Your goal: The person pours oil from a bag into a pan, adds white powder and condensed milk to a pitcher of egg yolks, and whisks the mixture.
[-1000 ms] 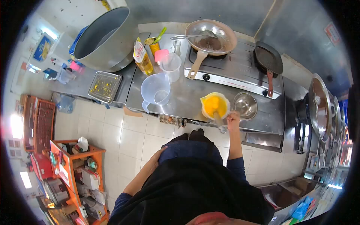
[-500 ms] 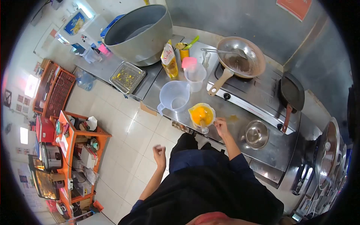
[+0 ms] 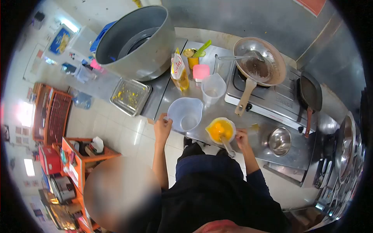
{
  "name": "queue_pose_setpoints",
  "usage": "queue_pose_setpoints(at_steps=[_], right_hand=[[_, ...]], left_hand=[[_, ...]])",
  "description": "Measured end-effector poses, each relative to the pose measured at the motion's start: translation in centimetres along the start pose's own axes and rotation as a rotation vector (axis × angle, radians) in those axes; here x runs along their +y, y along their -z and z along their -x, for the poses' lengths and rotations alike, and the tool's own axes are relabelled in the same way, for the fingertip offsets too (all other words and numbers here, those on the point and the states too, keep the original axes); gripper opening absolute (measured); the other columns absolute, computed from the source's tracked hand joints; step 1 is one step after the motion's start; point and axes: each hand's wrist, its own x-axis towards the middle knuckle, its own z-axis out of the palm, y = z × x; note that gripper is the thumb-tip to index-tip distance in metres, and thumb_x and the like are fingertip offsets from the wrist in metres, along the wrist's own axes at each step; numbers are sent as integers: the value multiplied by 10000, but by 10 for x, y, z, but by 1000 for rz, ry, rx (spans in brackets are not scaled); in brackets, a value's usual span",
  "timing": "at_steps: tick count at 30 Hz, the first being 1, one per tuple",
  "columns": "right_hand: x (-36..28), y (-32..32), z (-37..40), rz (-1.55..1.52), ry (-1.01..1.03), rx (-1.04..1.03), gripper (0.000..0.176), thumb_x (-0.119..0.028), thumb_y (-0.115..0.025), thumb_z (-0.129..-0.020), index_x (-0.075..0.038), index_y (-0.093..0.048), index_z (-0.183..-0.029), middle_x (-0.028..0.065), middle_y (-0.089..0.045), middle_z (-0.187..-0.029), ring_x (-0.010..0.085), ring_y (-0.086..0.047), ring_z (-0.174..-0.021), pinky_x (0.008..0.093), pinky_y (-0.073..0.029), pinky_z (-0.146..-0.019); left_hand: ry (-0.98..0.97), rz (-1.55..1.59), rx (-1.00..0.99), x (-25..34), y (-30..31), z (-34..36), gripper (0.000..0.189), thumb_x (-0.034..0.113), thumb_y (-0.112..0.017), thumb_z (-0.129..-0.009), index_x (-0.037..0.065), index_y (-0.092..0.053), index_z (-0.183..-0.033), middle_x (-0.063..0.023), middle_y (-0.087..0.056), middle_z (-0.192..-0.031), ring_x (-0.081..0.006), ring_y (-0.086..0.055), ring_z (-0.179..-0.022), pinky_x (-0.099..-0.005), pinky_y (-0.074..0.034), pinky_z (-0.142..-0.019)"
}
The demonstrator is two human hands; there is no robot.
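Note:
My left hand is at the handle side of a large clear plastic jug, its fingers closed round the handle. The jug stands on the steel counter and looks empty. My right hand grips the handle of a smaller jug that holds orange-yellow egg with whole yolks. A utensil leans in the egg, its handle sticking out toward me; its head is hidden. Behind stand another clear jug, a pink-lidded container and an oil pouch.
To the right are a steel bowl and a gas stove bearing a frying pan and a dark grill pan. At left are a big pot and a wire-topped tray. A blurred round shape fills the lower left.
My left hand has moved forward from the air beside me to the large jug's handle. My right hand has closed on the smaller jug's handle. The blurred shape has appeared at lower left.

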Motion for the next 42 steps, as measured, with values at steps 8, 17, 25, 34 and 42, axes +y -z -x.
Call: queue_pose_setpoints(at_steps=[8,17,25,34,42], right_hand=[[61,-67,6,-220,269,176,38,7,-480,-548,-7,-478,-513,60,-493,-562,136,-445,-560,254,-348,-588],[88,-172,3,165,127,268,97,-95,-627,-733,-12,-622,-782,12,-572,-696,75,-512,-629,224,-391,-598],[1,-186,50,943,294,326,124,-122,-581,-821,-26,-601,-897,72,-595,-877,156,-574,-800,276,-451,-755],[-172,-218,92,1017,104,274,192,-119,-481,-881,-3,-600,-784,30,-527,-533,83,-539,-505,220,-431,-499],[-124,-79,32,1154,-142,800,273,-245,-522,-788,2,-608,-708,131,-598,-576,276,-587,-465,365,-477,-525]], left_hand=[[-171,133,-284,-57,82,-86,239,118,-596,-796,51,-589,-1025,-138,-617,-663,-250,-613,-600,-339,-465,-579],[-377,75,-442,-80,87,-167,226,160,-600,-820,39,-617,-1010,-168,-628,-818,-298,-621,-759,-374,-469,-679],[-570,232,-164,37,101,-182,207,168,-608,-814,35,-598,-974,-163,-574,-944,-350,-554,-873,-406,-441,-744],[-538,-285,-165,115,51,-217,491,433,-576,-810,-38,-478,-907,-226,-564,-891,-396,-575,-828,-435,-481,-698],[-405,-564,-113,102,-1,-218,171,215,-632,-756,52,-583,-771,-136,-647,-760,-331,-632,-695,-410,-513,-605]])
